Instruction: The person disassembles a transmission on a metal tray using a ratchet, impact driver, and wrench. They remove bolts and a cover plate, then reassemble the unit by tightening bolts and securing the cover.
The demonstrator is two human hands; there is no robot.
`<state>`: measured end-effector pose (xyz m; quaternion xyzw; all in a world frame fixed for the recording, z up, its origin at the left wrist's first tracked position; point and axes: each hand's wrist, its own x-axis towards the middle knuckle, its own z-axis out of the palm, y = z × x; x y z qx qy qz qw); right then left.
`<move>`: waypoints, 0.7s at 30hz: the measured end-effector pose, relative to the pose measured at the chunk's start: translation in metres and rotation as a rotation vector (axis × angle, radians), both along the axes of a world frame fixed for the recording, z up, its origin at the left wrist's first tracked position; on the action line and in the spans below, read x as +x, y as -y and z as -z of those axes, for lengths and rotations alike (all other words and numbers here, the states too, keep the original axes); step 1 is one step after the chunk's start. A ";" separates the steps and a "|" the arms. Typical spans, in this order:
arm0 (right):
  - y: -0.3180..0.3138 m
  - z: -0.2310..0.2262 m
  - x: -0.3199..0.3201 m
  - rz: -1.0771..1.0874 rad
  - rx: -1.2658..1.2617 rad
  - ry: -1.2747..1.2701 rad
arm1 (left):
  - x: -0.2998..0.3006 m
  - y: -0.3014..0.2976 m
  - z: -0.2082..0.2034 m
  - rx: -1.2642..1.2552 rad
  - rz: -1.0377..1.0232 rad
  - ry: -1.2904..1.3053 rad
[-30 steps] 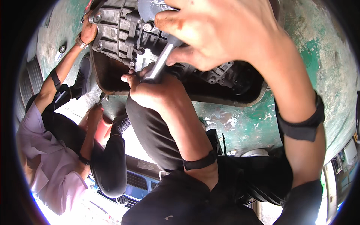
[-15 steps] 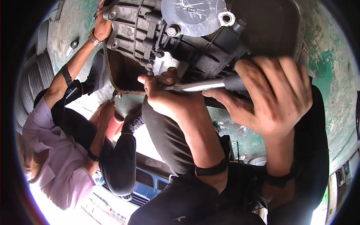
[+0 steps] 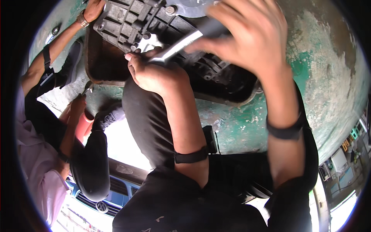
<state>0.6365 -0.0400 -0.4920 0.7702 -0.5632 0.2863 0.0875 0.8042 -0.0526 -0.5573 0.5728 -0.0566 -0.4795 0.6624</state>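
Observation:
A ratchet wrench point(image 3: 181, 45) with a bright metal shaft and black grip slants up to the right over a grey cast-metal gearbox housing point(image 3: 120, 24). My left hand point(image 3: 160, 76) is closed around its head end, low against the housing beside a pale bracket point(image 3: 150, 43). At the other end, my right hand point(image 3: 253, 40) has the black grip between thumb and fingers, partly smeared by motion. The fastener under the wrench head is hidden by my left hand.
The housing rests in a dark, rusty-rimmed tray point(image 3: 106, 82) on a worn green floor point(image 3: 239, 127). At the left a co-worker's hand point(image 3: 94, 10) touches the housing; the other hand point(image 3: 78, 105) is near the tray by a red object point(image 3: 82, 125). A blue vehicle front point(image 3: 116, 198) shows below.
The wrench handle has swung upward, away from me, with my right hand. My left hand stays at the head end. The whole view has shifted, so the housing appears further up and left.

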 end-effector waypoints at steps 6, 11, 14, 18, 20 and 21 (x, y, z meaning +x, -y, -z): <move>0.102 -0.013 -0.003 -0.470 0.120 -0.403 | -0.008 -0.001 0.010 0.052 -0.155 -0.135; 0.094 -0.017 -0.007 -0.570 0.068 -0.230 | -0.013 0.007 0.002 0.051 -0.265 0.036; 0.065 -0.004 -0.010 -0.344 0.031 -0.234 | -0.015 0.005 -0.003 0.050 -0.105 -0.012; 0.050 0.010 -0.004 -0.285 0.089 -0.015 | -0.014 0.002 -0.007 0.068 -0.083 0.077; 0.046 0.012 -0.004 -0.274 0.114 0.036 | -0.011 0.004 -0.007 0.063 -0.069 -0.024; 0.043 0.011 -0.005 -0.260 0.113 0.045 | -0.010 0.005 -0.007 0.060 -0.042 -0.029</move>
